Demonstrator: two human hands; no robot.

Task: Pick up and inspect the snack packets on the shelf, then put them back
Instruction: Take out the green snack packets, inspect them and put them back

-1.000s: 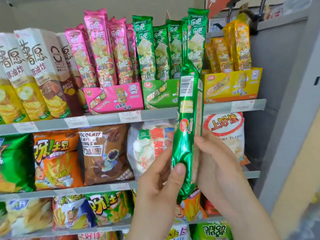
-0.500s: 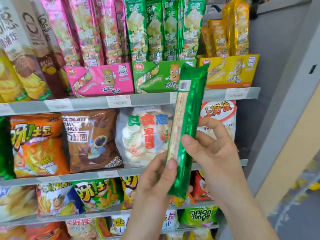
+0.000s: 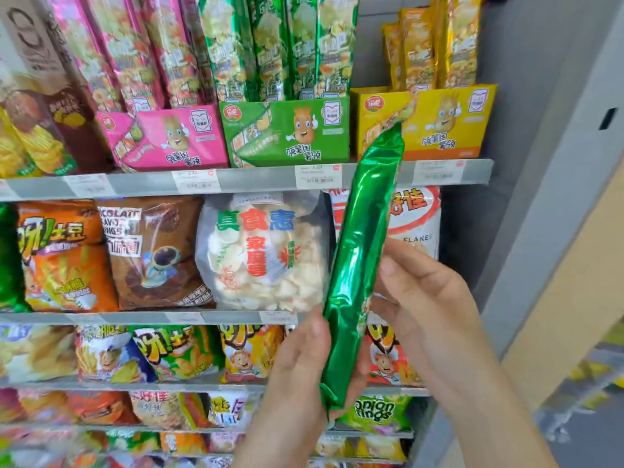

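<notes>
Change: we have turned the green packet (image 3: 361,265) so that plain foil faces us. The pale strip seen half a second ago is out of sight, and the top leans further right.
Packet place: we hold it off the shelf, tilted, in front of the shelves, with its top over the left part of the yellow box (image 3: 445,123).
Left hand (image 3: 297,376): we grip the lower part, thumb on the left edge, fingers curled behind.
Right hand (image 3: 429,298): we pinch the middle, thumb on the right edge, fingers behind.
In the way: the packet covers part of the shelf edge (image 3: 263,179) and of the white and red bag (image 3: 415,217).
Containers: the pink box (image 3: 175,140), the green box (image 3: 287,133) and the yellow box each hold tall upright packets of their own colour.
Writing: we read "FLAKE" on the white and red bag and "onion rings" on the light green bag (image 3: 374,412). The brown bag (image 3: 155,255) shows "OCOLAT", cut off at its left edge.
</notes>
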